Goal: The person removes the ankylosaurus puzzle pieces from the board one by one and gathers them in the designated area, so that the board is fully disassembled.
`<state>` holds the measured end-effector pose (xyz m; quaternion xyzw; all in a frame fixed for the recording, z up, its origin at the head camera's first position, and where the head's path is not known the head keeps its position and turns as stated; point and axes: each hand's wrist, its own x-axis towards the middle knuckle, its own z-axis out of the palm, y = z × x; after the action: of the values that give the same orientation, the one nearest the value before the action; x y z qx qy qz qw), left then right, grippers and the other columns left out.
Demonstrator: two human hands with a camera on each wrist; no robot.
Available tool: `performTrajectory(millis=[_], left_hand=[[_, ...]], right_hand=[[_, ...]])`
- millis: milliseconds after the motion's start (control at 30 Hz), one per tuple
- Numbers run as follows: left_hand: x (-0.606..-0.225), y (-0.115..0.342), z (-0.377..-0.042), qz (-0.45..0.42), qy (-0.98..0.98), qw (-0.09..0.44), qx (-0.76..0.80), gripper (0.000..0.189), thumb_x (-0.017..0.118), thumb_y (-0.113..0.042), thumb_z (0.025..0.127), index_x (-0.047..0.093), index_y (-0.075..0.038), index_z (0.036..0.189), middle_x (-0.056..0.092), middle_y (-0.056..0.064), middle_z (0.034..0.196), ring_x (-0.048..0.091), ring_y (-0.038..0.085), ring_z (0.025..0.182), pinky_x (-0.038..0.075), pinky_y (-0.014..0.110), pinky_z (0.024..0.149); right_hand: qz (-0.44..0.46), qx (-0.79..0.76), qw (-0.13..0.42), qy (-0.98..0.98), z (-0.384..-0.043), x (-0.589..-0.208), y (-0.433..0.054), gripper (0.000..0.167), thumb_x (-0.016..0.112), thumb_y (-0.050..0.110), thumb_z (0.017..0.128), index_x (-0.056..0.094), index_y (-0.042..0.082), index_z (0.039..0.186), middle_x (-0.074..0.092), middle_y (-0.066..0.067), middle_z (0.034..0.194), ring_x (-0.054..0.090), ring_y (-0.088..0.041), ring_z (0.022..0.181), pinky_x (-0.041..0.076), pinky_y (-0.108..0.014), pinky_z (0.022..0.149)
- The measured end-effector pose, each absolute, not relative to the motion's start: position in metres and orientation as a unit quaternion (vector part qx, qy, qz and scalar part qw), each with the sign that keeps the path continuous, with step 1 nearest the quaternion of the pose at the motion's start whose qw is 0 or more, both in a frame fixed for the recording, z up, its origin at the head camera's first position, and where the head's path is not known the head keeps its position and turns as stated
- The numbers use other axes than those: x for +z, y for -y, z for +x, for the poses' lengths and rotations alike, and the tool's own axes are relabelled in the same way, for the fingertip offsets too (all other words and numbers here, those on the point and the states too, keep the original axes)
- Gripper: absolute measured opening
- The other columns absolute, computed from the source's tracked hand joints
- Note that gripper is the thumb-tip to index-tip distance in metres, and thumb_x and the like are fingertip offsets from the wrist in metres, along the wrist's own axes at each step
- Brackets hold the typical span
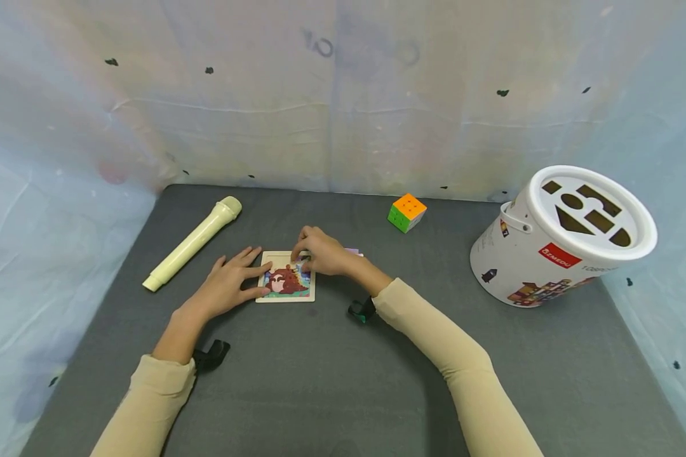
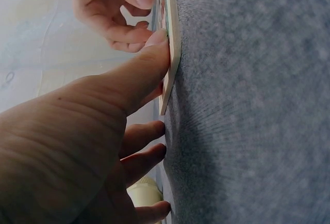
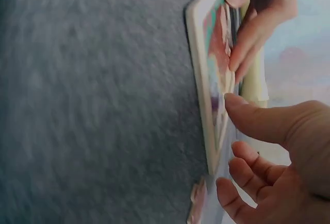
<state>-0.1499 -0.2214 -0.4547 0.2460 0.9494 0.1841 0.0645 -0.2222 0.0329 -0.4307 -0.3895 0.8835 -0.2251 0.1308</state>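
Note:
A small square wooden jigsaw puzzle [image 1: 286, 281] with a red-brown animal picture and a pale frame lies on the dark table. My left hand [image 1: 227, 284] is at its left side, fingers spread, with the thumb and index finger resting on the board. Bent over the upper right of the puzzle, my right hand [image 1: 322, 252] has thumb and fingertips at a colourful puzzle piece [image 1: 305, 255], mostly covered by the fingers. In the right wrist view the thumb [image 3: 242, 111] meets the board's picture side, while the other fingers curl beside it.
Partly behind my right wrist lies a flat purplish thing [image 1: 353, 251]. A pale yellow tube [image 1: 191, 244] lies at the left, a puzzle cube [image 1: 407, 212] sits at the back, and a white bucket [image 1: 554, 247] with a shape-hole lid stands at the right.

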Motion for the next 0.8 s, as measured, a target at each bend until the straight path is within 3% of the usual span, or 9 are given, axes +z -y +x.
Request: performTrajectory(millis=[500,800], left_hand=[[-0.4552,0.2213,-0.1501,0.249,-0.949,0.059,0.186,0.065,0.069,-0.045,0.092,0.055,-0.01,0.144,0.03,0.025,0.157,0.025,0.045,0.145,0.016,0.077,0.104],[-0.4571,0.2219,-0.1501,0.248,-0.948,0.056,0.193,0.065,0.072,-0.043,0.09,0.055,-0.01,0.144,0.03,0.025,0.158,0.024,0.045,0.146,0.015,0.077,0.105]], right_hand=[[-0.381,-0.224,0.132,-0.887,-0.2171,-0.4368,-0.0271,0.012,0.076,0.01,0.089,0.072,0.014,0.1,0.055,-0.003,0.111,0.051,-0.019,0.104,0.045,-0.031,0.085],[-0.388,-0.298,0.129,-0.863,-0.2174,-0.437,-0.0316,0.021,0.071,0.001,0.092,0.068,0.005,0.112,0.062,-0.006,0.109,0.059,-0.017,0.097,0.048,-0.027,0.083]])
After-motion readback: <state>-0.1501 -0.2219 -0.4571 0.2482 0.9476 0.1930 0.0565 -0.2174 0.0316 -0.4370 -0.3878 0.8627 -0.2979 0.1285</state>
